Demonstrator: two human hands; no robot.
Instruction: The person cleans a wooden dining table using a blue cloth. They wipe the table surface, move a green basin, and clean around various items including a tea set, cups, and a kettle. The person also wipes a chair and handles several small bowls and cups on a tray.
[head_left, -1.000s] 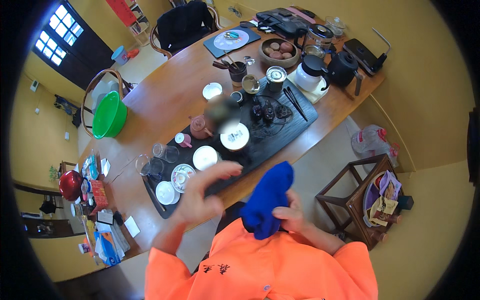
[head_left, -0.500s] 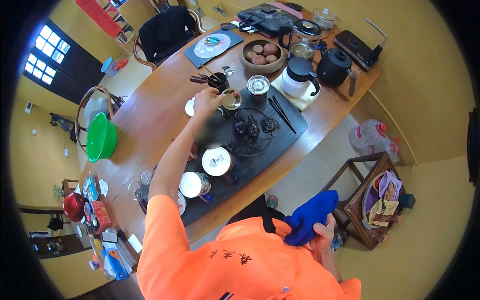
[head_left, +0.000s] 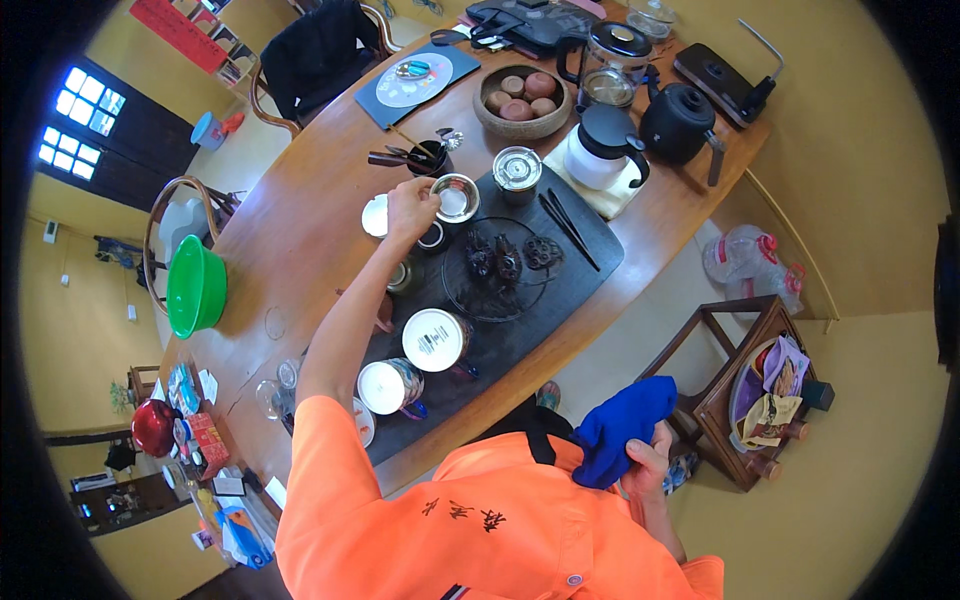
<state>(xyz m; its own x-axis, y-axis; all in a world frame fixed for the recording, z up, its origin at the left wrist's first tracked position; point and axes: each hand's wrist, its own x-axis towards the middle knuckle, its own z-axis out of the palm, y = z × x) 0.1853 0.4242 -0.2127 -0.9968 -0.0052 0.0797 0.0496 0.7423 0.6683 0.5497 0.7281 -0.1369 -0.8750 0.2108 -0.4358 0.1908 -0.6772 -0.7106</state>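
Note:
My left hand reaches far over the table, its fingers closed on the rim of a small silver metal cup. Beside that hand are a white round dish and a small dark cup. A glass jar is partly covered by my forearm. Low on the right, in front of my orange shirt, my right hand grips a bunched blue cloth. A black tea tray carries dark figurines, two white-topped mugs and a lidded canister.
Behind the tray stand a bowl of round brownish objects, a white jug, a black kettle and a glass pot. A tool holder is near my left hand. A green basin stands left, a wooden side stand right.
The silver cup has moved slightly left with my left hand. A dark blur beside my forearm is gone, and the glass jar shows there. My right hand keeps the blue cloth.

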